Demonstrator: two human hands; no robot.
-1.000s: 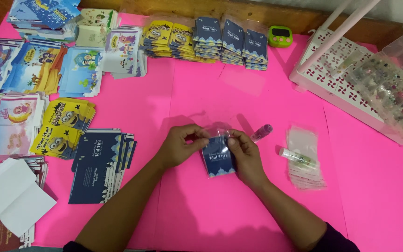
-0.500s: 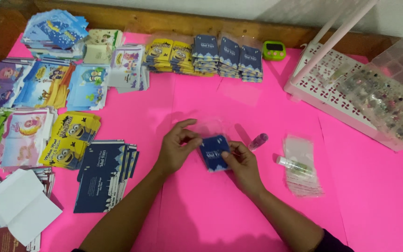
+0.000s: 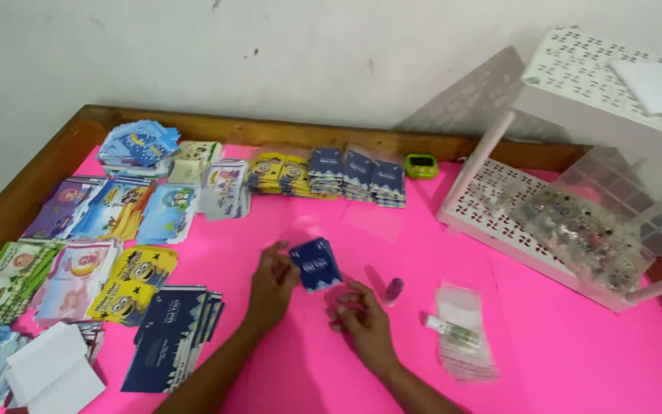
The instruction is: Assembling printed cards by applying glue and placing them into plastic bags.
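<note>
The left hand (image 3: 271, 285) pinches the blue card (image 3: 316, 264) above the pink mat (image 3: 561, 360) by one edge only — it could slip; the right hand (image 3: 363, 318), fingers curled, holds nothing visible.

The view now tilts up, so the white wall and the top of the white rack (image 3: 576, 77) come into sight. The left hand (image 3: 271, 285) now holds the dark blue packet (image 3: 316, 264) alone, lifted and tilted at its fingertips. The right hand (image 3: 363, 317) has let go and sits lower on the pink table (image 3: 561, 360), fingers curled, just beside the packet.
</note>
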